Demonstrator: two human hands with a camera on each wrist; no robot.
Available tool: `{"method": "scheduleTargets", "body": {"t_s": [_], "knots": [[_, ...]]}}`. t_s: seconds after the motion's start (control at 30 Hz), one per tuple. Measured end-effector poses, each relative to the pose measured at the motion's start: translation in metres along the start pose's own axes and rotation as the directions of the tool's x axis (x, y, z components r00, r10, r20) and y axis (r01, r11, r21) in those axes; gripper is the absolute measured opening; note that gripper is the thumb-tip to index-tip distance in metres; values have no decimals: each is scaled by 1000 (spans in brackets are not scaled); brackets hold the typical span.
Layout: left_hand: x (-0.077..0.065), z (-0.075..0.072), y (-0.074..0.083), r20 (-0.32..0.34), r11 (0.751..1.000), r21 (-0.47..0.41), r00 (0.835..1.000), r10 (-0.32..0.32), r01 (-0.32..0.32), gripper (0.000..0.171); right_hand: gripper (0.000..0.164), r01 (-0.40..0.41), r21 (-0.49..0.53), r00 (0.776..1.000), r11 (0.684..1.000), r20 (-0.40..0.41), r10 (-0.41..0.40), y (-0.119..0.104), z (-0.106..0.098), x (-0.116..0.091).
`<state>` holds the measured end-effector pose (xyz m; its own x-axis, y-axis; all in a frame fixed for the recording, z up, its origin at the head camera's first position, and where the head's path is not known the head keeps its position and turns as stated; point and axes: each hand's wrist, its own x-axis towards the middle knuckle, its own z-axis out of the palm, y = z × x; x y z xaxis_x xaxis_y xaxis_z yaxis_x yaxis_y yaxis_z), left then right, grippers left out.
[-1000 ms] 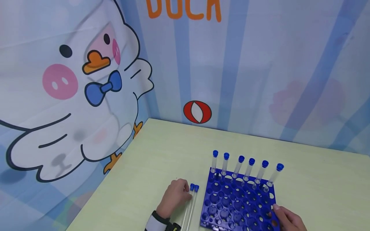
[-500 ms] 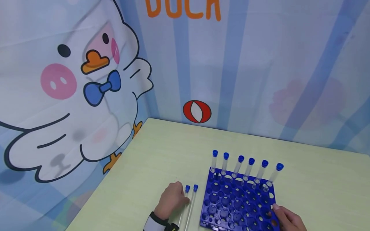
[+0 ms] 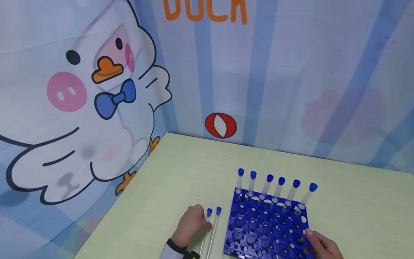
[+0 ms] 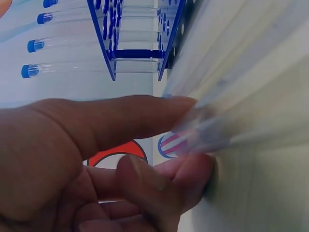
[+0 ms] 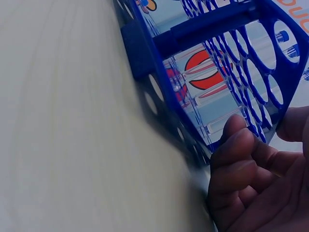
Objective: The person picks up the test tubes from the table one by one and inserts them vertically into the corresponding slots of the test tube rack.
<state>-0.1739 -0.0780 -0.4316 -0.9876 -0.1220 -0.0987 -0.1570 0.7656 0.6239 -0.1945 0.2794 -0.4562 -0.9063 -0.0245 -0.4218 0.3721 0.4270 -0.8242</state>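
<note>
My left hand [image 3: 193, 223] is low over the table, with thumb and finger pinching a clear test tube [image 4: 205, 133] just below its blue cap [image 3: 209, 211]. Most of this tube lies behind the hand and wrist in the head view. Just to its right lies a second blue-capped test tube [image 3: 214, 230], slightly apart. At the right edge of the blue test tube rack [image 3: 255, 216], my right hand [image 3: 324, 245] grips the frame, thumb on top and fingers curled at the side in the right wrist view. Several capped tubes [image 3: 281, 189] stand along the rack's far row.
The pale table [image 3: 194, 162] meets a blue striped backdrop [image 3: 284, 72] behind the rack. On the left a second cloth wall [image 3: 106, 144] carries a large printed duck. The rack's nearer rows show bare holes.
My left hand has shifted slightly left and towards me with one tube, opening a gap between the two tubes that were side by side. The right hand and rack have stayed put.
</note>
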Motion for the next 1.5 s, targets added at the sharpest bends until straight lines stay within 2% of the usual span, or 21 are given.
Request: {"method": "scheduleTargets", "body": {"t_s": [0.33,0.5,0.67,0.83,0.93,1.17,1.23,1.33,1.5], "knots": [[0,-5,2,-39,1000,16,999,17,-17,36,84,6,-8,1000,1000,3,-6,0,0,0],[0,-11,8,-54,1000,7,998,11,-11,28,84,5,-16,1000,1000,0,-5,0,-1,0],[-3,-20,18,-120,998,8,991,58,-57,17,82,1,-14,1000,1000,-2,-1,0,0,0],[-10,-35,34,-190,992,-30,975,113,-121,12,78,6,-23,1000,1000,-7,-6,-1,0,0],[-12,-43,45,-241,987,-33,960,142,-155,14,78,11,-20,1000,1000,-5,-11,-1,0,0],[-13,-51,72,-334,976,-51,925,183,-211,18,78,14,-39,1000,999,-9,-14,0,0,1],[-12,-52,81,-345,968,-53,915,212,-244,18,79,12,-41,1000,999,-9,-13,0,0,1],[-11,-52,95,-337,957,-57,908,250,-285,19,82,6,-27,1000,1000,5,-6,1,0,3],[-7,-45,123,-292,926,-88,899,327,-366,19,84,5,-27,1000,1000,1,-5,1,0,3]]}}
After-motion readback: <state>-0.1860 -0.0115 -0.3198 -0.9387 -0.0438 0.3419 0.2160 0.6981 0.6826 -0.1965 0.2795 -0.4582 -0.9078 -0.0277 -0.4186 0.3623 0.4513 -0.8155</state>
